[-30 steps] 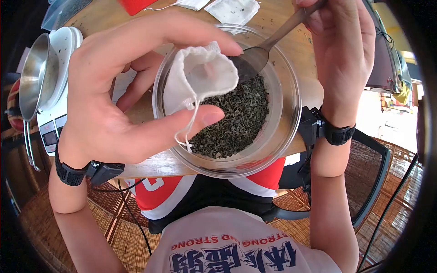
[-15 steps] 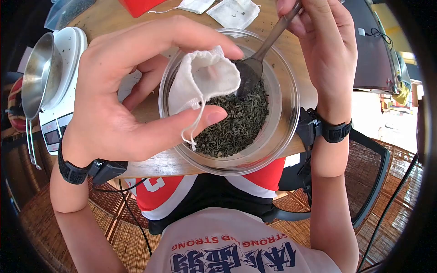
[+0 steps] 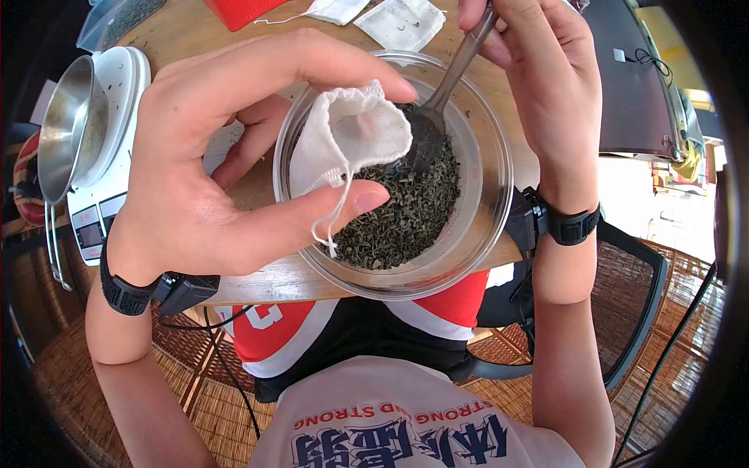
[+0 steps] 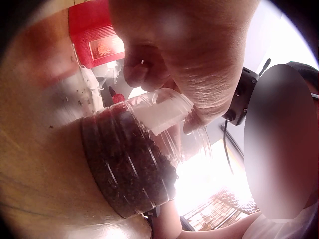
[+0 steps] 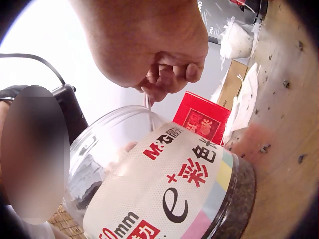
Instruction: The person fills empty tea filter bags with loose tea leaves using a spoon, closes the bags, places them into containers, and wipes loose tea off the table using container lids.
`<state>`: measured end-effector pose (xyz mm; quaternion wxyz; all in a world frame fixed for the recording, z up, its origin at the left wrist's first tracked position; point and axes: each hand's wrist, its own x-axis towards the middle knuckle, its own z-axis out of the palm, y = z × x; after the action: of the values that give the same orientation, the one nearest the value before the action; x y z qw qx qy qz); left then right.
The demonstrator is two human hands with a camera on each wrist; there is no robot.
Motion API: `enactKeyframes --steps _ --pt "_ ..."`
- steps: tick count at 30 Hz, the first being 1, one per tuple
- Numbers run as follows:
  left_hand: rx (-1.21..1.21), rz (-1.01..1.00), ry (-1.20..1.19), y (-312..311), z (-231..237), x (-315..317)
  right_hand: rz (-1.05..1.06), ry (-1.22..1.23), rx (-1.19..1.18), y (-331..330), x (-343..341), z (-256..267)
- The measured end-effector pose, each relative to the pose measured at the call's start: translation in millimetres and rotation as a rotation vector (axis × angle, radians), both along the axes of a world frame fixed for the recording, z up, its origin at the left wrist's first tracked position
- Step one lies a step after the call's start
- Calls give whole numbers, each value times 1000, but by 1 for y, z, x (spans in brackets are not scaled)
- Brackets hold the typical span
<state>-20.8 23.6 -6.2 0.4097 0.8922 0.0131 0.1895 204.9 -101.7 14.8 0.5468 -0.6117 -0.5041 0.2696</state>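
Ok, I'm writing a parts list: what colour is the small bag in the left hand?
The small bag is white, showing best in the head view.

Wooden table [image 3: 178, 33]: a clear jar [image 3: 490, 199] of dried leaves [image 3: 406, 222], a white scale [image 3: 123, 109] at its nine o'clock, white pouches [image 3: 400, 23] at twelve.

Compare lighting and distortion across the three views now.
Head: curved wide-angle distortion, dark rounded borders, washed-out brightness at far right; left wrist: strong glare behind the clear jar, with the left hand dim against it; right wrist: white glare at upper left, dark corners, yet the large print on the label stays legible.
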Motion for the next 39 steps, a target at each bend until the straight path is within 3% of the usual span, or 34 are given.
enactKeyframes --steps 2,18,21,35,39 --pt "-7 -1 3 0 0 0 -18 -31 86 2 1 -4" --pt "-21 -5 -16 0 -2 1 -50 50 106 2 12 -4" --pt "-12 -5 -8 0 -1 0 -101 -30 109 2 11 -6" --pt "-19 5 -3 0 -1 0 49 -86 257 7 20 -14" --pt "-22 6 -11 0 -2 0 -44 -148 205 0 6 -3"
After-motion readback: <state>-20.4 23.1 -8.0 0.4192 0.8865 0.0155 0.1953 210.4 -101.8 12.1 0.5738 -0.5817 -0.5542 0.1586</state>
